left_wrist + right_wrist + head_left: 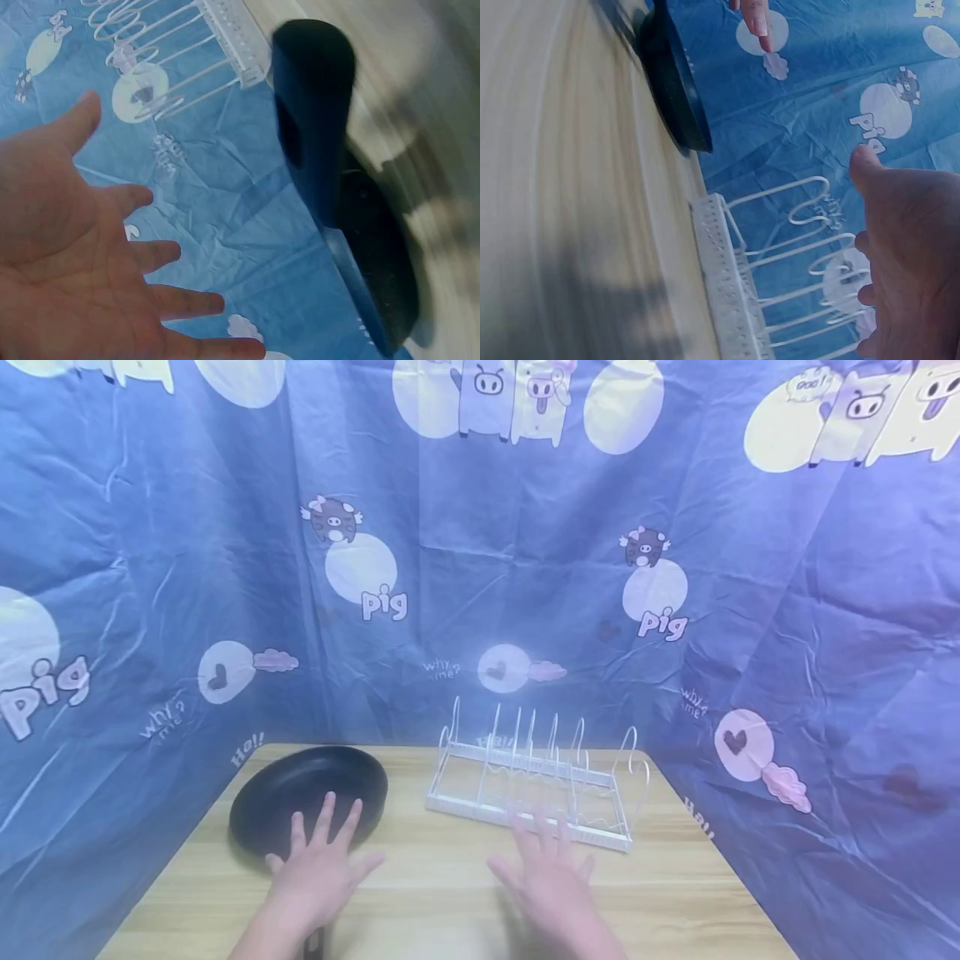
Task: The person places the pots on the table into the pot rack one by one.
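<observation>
A black frying pan (300, 785) sits on the left of the wooden table, its handle (315, 112) pointing toward the near edge, partly hidden under the left arm in the head view. My left hand (315, 868) hovers above the pan's near side and handle with fingers spread, holding nothing. On the right stands a white wire rack (525, 821) with several upright loops along it. My right hand (547, 877), slightly blurred, is in front of the rack's near edge, fingers spread and nothing held. In the left wrist view the left palm is bare, apart from the pan handle.
The light wooden table (420, 893) carries the pan and rack. Blue cloth (510, 577) with pig prints hangs around its back and both sides. A gap of bare wood lies between pan and rack.
</observation>
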A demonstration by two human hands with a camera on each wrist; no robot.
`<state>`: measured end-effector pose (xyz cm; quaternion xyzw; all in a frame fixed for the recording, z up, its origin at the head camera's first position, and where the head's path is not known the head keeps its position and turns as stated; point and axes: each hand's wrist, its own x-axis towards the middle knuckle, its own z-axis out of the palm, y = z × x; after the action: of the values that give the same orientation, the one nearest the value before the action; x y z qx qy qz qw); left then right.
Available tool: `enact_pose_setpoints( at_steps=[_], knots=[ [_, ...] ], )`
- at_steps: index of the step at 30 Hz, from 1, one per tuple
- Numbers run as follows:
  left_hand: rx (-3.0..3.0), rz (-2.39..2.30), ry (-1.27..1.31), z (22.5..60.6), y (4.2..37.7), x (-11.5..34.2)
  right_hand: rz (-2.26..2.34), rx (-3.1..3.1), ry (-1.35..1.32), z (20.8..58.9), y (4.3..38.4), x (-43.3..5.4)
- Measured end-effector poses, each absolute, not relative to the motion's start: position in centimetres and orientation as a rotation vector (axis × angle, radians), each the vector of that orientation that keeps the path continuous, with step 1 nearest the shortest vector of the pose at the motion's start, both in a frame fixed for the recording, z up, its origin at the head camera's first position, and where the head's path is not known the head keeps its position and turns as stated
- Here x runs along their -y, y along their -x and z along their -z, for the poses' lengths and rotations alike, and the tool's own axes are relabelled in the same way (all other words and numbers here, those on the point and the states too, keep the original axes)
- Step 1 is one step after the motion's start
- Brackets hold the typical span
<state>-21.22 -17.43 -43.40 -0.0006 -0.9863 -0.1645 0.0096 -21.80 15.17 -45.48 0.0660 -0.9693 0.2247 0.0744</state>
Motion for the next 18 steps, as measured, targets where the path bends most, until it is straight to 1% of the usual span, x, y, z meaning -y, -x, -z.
enact_pose_setpoints(
  at_steps=[8, 14, 18],
  knots=[
    [3.02, 0.534, -0.098, 44.4, 21.6, 20.0, -0.83, 2.858, -0.253, 46.8, 21.8, -13.2],
    [3.035, 0.527, -0.186, 45.7, 21.3, 22.9, -0.933, 2.824, -0.331, 48.3, 21.5, -10.9],
    [3.084, 0.599, -0.189, 46.6, 21.1, 24.5, -1.017, 2.8, -0.349, 49.3, 21.1, -9.0]
  ],
)
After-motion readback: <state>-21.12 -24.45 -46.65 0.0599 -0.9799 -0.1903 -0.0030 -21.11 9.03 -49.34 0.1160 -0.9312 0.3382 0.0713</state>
